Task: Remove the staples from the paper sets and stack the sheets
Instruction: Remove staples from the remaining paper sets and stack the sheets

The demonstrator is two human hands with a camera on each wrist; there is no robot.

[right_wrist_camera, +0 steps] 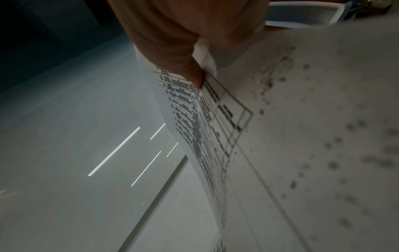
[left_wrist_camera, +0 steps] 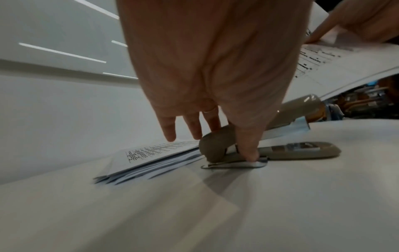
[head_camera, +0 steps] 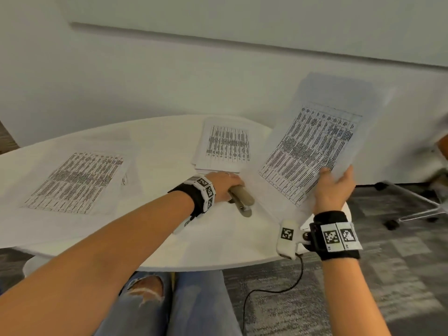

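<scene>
A beige stapler point(head_camera: 242, 200) lies on the white table point(head_camera: 150, 229), right of centre. My left hand point(head_camera: 232, 184) lies over its far end; in the left wrist view the thumb point(left_wrist_camera: 248, 151) and a finger pinch the stapler point(left_wrist_camera: 213, 148) at its hinge end, with the other fingers point(left_wrist_camera: 170, 129) spread above a loose paper stack point(left_wrist_camera: 155, 158). My right hand point(head_camera: 333, 183) holds a printed paper set point(head_camera: 315, 146) by its lower corner, tilted up over the table's right end. In the right wrist view the thumb point(right_wrist_camera: 194, 75) presses on that set point(right_wrist_camera: 302, 136).
A pile of printed sheets point(head_camera: 225, 144) lies at the back of the table, just beyond the stapler. More printed sheets point(head_camera: 75, 183) lie flat at the left. A chair base point(head_camera: 412, 204) with casters stands on the carpet at right. A wall is close behind the table.
</scene>
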